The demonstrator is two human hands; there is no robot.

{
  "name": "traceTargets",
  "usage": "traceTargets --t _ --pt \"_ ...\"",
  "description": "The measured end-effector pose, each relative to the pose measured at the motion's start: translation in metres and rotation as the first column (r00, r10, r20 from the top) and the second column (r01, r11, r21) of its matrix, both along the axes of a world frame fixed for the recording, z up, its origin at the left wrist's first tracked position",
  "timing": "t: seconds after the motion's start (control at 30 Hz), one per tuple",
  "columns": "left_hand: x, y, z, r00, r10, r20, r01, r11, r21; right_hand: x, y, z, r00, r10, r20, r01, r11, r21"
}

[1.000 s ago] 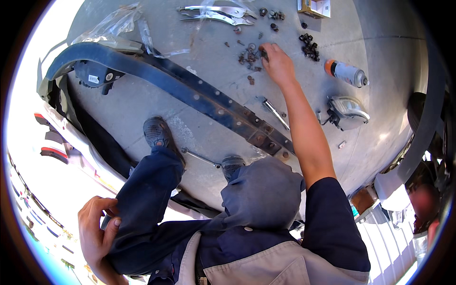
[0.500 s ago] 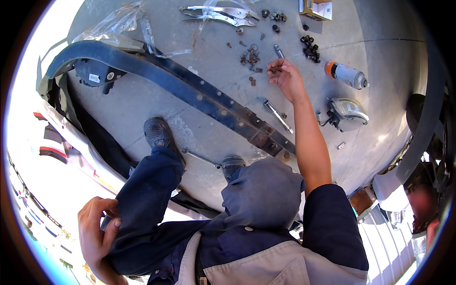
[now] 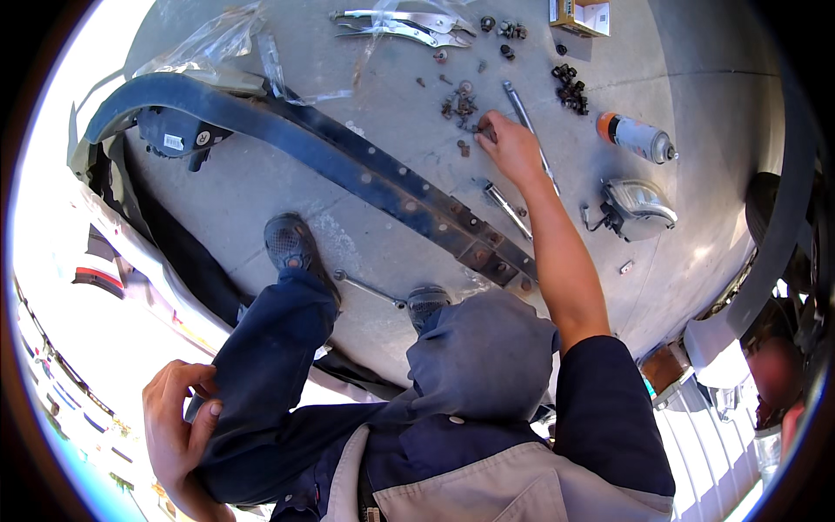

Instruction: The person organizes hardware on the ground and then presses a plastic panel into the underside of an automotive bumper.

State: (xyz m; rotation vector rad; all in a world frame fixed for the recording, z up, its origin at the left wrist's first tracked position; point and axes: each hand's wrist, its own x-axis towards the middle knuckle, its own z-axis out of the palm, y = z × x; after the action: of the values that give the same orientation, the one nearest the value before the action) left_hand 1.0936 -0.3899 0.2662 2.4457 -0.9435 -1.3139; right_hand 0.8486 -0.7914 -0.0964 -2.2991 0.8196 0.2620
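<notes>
My right hand reaches down to the concrete floor, its fingertips pinched on a small rusty bolt that they partly cover. Just beyond the fingertips lies a loose pile of rusty bolts, with a few more small pieces nearer me. Right of this hand, a long thin chrome bar lies on the floor, its near end passing beside my wrist. A shorter chrome tool rests left of my forearm. Beside my left leg, my left hand hangs with loosely curled fingers, thumb apart, holding nothing.
A long dark metal beam crosses the floor before my shoes. Locking pliers, plastic wrap, dark fasteners and a small box lie farther off. To the right are a spray can and a lamp. A wrench lies between my feet.
My right hand has lowered and moved slightly left and nearer, toward the rusty bolts. More of the long chrome bar now shows. My left hand has stayed put.
</notes>
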Motion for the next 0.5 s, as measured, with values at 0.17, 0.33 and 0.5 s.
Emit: traceTargets --t 0.17,0.33,0.5 --pt "-0.002 0.004 0.0 1.0 -0.003 0.014 0.003 1.0 0.003 -0.009 -0.011 0.006 0.833 -0.534 -0.146 0.379 0.359 0.853" --pt "-0.002 0.006 -0.001 1.0 -0.019 0.012 0.019 1.0 -0.016 -0.004 -0.003 0.025 0.784 -0.613 -0.097 0.232 0.145 0.962" --pt "-0.001 0.004 -0.002 1.0 0.002 0.002 -0.002 1.0 -0.008 -0.009 0.005 0.005 0.992 -0.102 -0.07 0.121 0.911 0.394"
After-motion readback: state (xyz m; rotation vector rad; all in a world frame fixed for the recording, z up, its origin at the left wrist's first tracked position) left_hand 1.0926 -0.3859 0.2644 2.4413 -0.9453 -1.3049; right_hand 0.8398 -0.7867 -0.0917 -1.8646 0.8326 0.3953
